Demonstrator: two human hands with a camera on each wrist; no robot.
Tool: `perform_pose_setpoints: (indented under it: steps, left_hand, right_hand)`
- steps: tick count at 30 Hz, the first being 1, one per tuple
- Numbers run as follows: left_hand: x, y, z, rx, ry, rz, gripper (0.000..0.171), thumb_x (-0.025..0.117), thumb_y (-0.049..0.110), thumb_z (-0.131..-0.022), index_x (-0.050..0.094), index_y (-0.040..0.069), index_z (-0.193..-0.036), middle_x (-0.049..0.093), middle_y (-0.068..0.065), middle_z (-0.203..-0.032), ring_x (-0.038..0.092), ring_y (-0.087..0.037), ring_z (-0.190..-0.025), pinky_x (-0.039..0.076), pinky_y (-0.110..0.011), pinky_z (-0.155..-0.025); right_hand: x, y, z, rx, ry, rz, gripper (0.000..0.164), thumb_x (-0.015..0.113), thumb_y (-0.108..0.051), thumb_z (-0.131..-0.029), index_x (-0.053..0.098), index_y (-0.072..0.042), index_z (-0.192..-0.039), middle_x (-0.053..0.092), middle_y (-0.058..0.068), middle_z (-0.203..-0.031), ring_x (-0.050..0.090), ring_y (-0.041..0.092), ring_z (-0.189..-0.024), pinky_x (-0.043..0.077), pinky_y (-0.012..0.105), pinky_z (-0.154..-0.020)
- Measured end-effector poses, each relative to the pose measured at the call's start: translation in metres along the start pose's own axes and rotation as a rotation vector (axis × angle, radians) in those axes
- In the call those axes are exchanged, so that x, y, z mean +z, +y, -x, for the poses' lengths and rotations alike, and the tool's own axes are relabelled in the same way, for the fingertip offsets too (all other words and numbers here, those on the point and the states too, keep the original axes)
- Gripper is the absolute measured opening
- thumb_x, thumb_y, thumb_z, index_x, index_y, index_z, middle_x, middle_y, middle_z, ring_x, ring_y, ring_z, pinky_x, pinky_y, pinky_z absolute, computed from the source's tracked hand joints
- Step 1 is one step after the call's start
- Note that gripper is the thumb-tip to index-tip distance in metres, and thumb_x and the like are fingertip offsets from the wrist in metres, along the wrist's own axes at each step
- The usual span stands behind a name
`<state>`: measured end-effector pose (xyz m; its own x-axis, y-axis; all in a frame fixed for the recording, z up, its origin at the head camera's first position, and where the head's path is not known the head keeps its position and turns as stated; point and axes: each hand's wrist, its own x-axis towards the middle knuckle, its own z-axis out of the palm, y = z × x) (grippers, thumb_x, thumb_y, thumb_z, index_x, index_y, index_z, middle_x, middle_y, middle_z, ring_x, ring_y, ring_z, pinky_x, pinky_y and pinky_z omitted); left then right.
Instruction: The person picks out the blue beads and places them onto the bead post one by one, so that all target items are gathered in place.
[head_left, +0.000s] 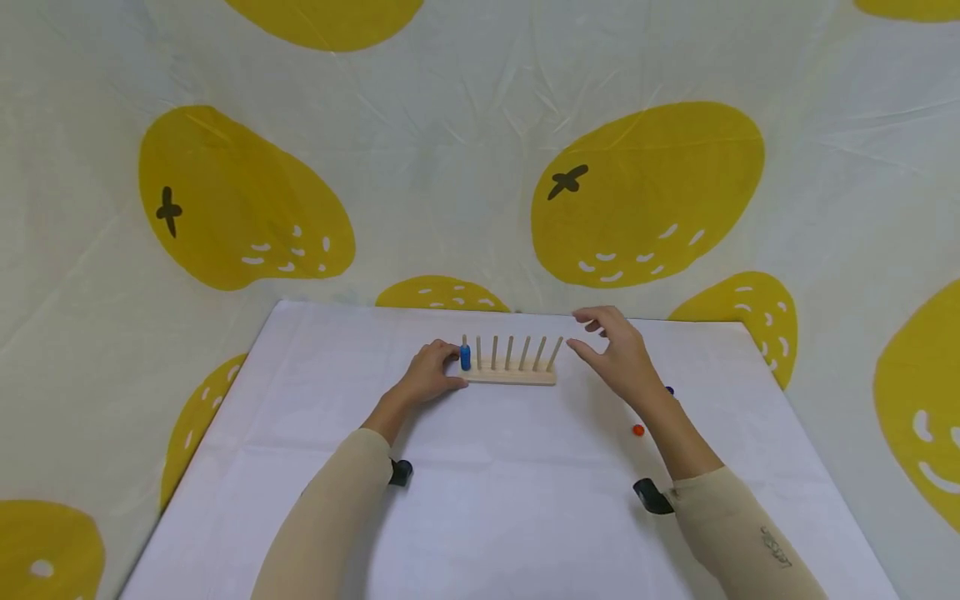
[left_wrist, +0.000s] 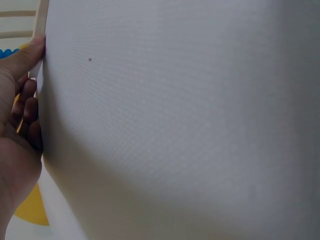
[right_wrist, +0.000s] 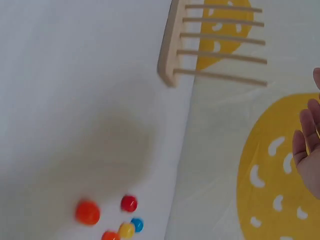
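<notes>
A wooden peg rack (head_left: 517,377) with a row of upright pegs stands near the far side of the table. Blue beads (head_left: 465,357) are stacked on its leftmost peg. My left hand (head_left: 430,372) grips the rack's left end, thumb at the front of the base and fingers around behind. The left wrist view shows that thumb (left_wrist: 31,52) against the edge of the base. Up in the air past the rack's right end is my right hand (head_left: 617,353), fingers loosely bent and thumb apart, holding nothing. The other pegs (right_wrist: 222,56) are bare.
Under the right forearm lie an orange bead (head_left: 638,430) and a dark blue bead (head_left: 670,390). The right wrist view has more loose beads: a red bead (right_wrist: 129,203), a yellow bead (right_wrist: 127,230) and others. A patterned cloth (head_left: 465,167) hangs behind the white table (head_left: 510,517).
</notes>
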<state>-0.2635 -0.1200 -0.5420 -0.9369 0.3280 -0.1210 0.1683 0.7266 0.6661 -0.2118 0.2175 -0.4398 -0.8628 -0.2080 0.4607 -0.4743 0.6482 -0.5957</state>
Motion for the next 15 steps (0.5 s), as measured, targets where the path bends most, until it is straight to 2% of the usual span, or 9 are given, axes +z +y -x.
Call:
perform_pose_setpoints:
  steps: [6,10,15]
  left_hand:
    - [0.001,-0.002,0.000,0.009,0.005,-0.006,0.064,0.087,0.027,-0.085,0.061,0.006,-0.139,0.060,-0.010,-0.130,0.053,-0.028,-0.120,0.043,-0.044,-0.111]
    - [0.002,-0.002,-0.001,0.007,0.007,-0.010,0.063,0.087,0.027,-0.085,0.061,0.006,-0.140,0.060,-0.010,-0.130,0.052,-0.027,-0.120,0.043,-0.044,-0.111]
    - [0.003,-0.002,-0.001,0.015,0.006,-0.020,0.063,0.087,0.027,-0.085,0.061,0.006,-0.139,0.060,-0.010,-0.129,0.052,-0.028,-0.119,0.043,-0.044,-0.110]
  right_hand:
    - [-0.016,0.027,0.020,0.114,0.005,0.019,0.059,0.082,-0.006,-0.087,0.055,-0.001,-0.139,0.059,0.018,-0.137,0.056,0.036,-0.123,0.048,0.057,-0.102]
    - [-0.025,0.045,0.031,0.196,-0.043,0.061,0.066,0.080,-0.011,-0.090,0.048,-0.004,-0.148,0.054,0.019,-0.146,0.051,0.040,-0.132,0.044,0.061,-0.107]
    - [-0.036,0.064,0.044,0.296,-0.124,0.112,0.071,0.077,-0.022,-0.094,0.042,-0.009,-0.155,0.050,0.021,-0.153,0.048,0.046,-0.135,0.042,0.067,-0.108]
